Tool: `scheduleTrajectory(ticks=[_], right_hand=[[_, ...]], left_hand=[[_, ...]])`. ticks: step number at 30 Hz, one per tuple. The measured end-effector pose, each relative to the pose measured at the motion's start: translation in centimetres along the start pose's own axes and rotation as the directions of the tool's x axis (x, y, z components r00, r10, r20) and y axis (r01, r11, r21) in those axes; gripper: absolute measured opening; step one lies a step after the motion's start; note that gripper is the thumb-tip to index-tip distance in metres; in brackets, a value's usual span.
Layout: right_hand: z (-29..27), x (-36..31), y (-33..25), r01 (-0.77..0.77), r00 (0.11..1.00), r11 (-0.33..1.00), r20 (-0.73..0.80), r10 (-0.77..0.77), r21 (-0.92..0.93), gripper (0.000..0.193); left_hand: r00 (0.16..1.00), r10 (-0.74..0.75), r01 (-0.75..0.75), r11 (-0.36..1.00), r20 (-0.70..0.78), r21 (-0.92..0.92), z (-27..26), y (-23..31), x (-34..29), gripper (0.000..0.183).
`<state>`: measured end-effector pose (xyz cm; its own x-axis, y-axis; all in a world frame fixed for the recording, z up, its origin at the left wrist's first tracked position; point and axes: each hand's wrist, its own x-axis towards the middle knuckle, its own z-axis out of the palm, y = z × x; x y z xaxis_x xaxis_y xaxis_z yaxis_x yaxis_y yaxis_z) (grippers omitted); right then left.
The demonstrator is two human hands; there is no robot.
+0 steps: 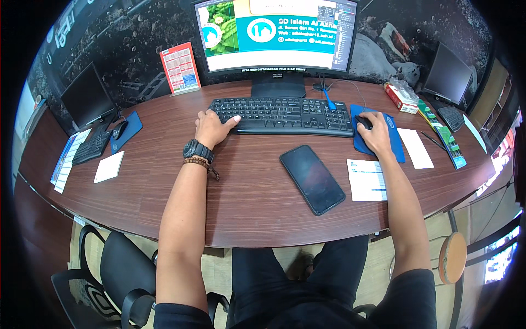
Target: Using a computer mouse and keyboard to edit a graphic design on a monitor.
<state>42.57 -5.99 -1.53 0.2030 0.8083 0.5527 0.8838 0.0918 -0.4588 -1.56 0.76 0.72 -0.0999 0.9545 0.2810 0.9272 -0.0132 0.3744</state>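
My left hand lies at the left end of a black keyboard, thumb stretched over its lower keys and the other fingers at its left edge. It holds nothing, and a black watch and a beaded bracelet circle that wrist. Over a black computer mouse curls my right hand, partly covering it. Under the mouse is a blue mouse pad. Behind the keyboard stands a monitor with a green and white graphic layout on screen. A dark smartphone rests face up between my forearms.
Right of my hand are a printed paper, a white sheet, a pen and a red-white box. A red desk calendar stands back left. Another monitor is far left. A black chair stands by the desk.
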Motion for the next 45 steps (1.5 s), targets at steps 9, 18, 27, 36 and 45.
scheduleTrajectory(ticks=[9,18,27,36,45], right_hand=[[-0.1,-0.1,-0.3,0.009,1.000,1.000,-0.013,-0.009,0.014,0.037],[0.0,0.0,-0.1,0.005,1.000,1.000,-0.006,-0.005,0.004,0.038],[0.0,-0.2,-0.2,0.009,1.000,1.000,-0.010,-0.009,0.021,0.039],[-0.1,-0.1,-0.4,0.008,1.000,1.000,0.005,-0.008,0.010,0.038],[0.2,-0.2,0.1,0.029,1.000,0.999,-0.013,-0.029,0.032,0.037]], left_hand=[[0.998,0.002,-0.004,1.000,0.065,0.029,-0.4,-0.1,0.1,0.098],[0.999,0.007,-0.008,1.000,0.048,0.019,-0.5,0.1,-0.1,0.096],[0.999,-0.005,0.004,1.000,0.051,0.019,-0.4,0.1,-0.2,0.096],[0.994,-0.037,0.034,0.999,0.105,0.032,-0.3,0.2,-0.1,0.097],[0.987,0.099,-0.111,0.989,0.124,0.099,0.6,3.4,-1.0,0.094]])
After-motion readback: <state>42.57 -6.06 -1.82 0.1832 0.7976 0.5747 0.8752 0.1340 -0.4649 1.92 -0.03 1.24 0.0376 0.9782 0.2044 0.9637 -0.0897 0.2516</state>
